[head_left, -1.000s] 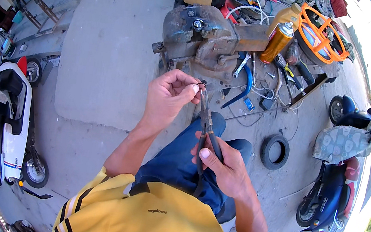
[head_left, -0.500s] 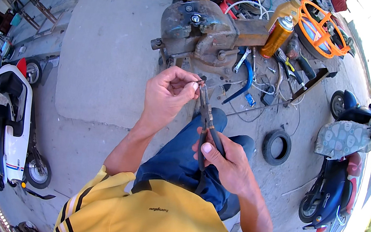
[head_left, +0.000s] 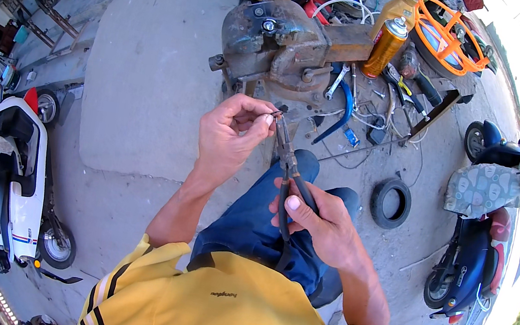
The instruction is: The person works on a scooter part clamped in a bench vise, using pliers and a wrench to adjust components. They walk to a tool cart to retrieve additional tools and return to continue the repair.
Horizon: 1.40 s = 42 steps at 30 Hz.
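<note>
My right hand is wrapped round the dark handles of a pair of long-nosed pliers, whose jaws point up and away from me. Thumb and fingers of my left hand pinch a small, thin dark piece right at the tip of the jaws. That piece is too small to name; it looks like a bit of wire. Whether the jaws grip it, I cannot tell. Just beyond both hands stands a large, worn metal bench vise.
Right of the vise are a gold spray can, a blue curved handle, a spanner and an orange wheel. A small tyre lies on the floor. Scooters stand at left and right.
Both hands stay at nearly the same place, with the pliers tip still at the small dark piece. The whole view has shifted slightly.
</note>
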Each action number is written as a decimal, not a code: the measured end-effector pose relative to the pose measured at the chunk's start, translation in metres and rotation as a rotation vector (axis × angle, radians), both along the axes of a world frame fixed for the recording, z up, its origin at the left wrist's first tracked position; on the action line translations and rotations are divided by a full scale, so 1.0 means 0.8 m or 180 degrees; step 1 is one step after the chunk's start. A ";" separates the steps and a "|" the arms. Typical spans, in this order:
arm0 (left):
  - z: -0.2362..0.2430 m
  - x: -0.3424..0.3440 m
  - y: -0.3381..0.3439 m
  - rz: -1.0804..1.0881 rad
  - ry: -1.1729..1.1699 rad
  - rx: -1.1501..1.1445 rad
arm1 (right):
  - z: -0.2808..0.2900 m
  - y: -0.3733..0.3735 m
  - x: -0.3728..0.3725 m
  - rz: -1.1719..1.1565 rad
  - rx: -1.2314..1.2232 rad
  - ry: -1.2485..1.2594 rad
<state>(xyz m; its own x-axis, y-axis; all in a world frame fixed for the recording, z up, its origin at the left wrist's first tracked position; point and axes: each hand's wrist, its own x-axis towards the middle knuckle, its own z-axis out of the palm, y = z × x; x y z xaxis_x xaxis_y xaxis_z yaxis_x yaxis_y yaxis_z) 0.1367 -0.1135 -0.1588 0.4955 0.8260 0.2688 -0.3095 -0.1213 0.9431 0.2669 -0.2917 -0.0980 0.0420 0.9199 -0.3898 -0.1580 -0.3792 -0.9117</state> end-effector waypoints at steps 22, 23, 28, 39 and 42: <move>0.042 0.014 0.072 0.1604 0.1037 0.1626 | 0.013 0.018 0.023 -0.0526 0.0240 0.0692; 0.047 0.019 0.084 0.1862 0.1209 0.1934 | 0.018 0.022 0.025 -0.0553 0.0263 0.0628; 0.037 0.047 0.125 0.1907 0.1132 0.2037 | 0.041 0.042 0.034 -0.0738 0.0399 0.0309; 0.024 0.072 0.136 0.1509 0.0167 0.1114 | 0.083 0.095 0.059 -0.0408 0.0418 -0.0409; 0.022 0.072 0.135 0.1485 0.0020 0.1039 | 0.092 0.102 0.059 -0.0423 0.0410 -0.0463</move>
<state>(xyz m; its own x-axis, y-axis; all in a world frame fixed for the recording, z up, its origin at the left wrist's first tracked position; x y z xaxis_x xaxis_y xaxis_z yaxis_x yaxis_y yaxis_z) 0.1942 -0.0057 -0.1411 0.1005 0.8323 0.5452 -0.1479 -0.5294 0.8354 0.3144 -0.2099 -0.0245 0.2131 0.9444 -0.2505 -0.0621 -0.2428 -0.9681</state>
